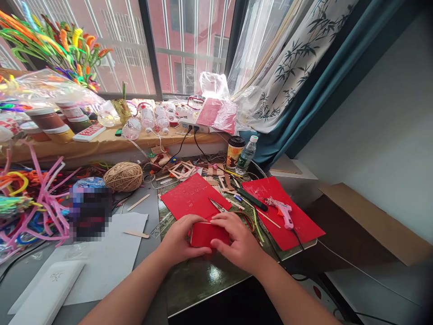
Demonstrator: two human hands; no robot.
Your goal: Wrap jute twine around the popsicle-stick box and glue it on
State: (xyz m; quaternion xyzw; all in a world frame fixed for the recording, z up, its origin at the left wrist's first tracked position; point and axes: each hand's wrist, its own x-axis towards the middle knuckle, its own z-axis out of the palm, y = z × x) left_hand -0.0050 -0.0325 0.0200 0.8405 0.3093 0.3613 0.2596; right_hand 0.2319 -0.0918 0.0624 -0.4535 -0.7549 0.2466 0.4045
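Between my two hands is a small red box-like piece (207,234) with a flat red face and a pale edge along its left side. My left hand (181,239) grips its left end, fingers over the top and thumb along the bottom. On the right end, my right hand (237,239) is closed with fingers above and thumb in front. Just beyond them lie scissors (218,206) with pointed blades, on a red sheet (192,194). A pink hot glue gun (284,212) rests on a second red sheet (297,230) to the right.
Wooden craft sticks (182,169) are piled behind the red sheets. A lidded cup (234,151) and a water bottle (246,155) stand at the back. On the left are a twine ball (123,177), pink pipe cleaners (37,194), white paper (104,262) and a white power bank (50,293).
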